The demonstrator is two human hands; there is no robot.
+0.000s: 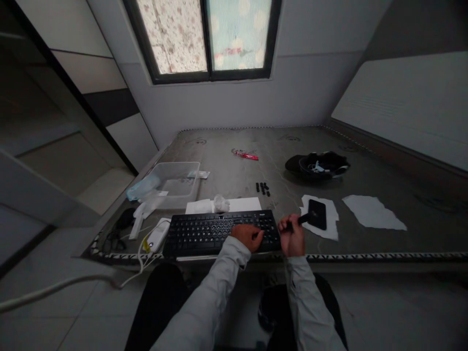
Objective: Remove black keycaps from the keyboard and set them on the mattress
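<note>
A black keyboard lies near the front edge of a grey mattress-like surface. My left hand rests on the keyboard's right part, fingers curled down onto the keys. My right hand is closed round the handle of a black brush-like tool, whose wide flat head lies on a torn white paper just right of the keyboard. Several small black keycaps lie loose behind the keyboard.
A clear plastic box and white wrappers sit at the left. White paper and a crumpled tissue lie behind the keyboard. A black cap, a red packet, another white paper and white cables are around.
</note>
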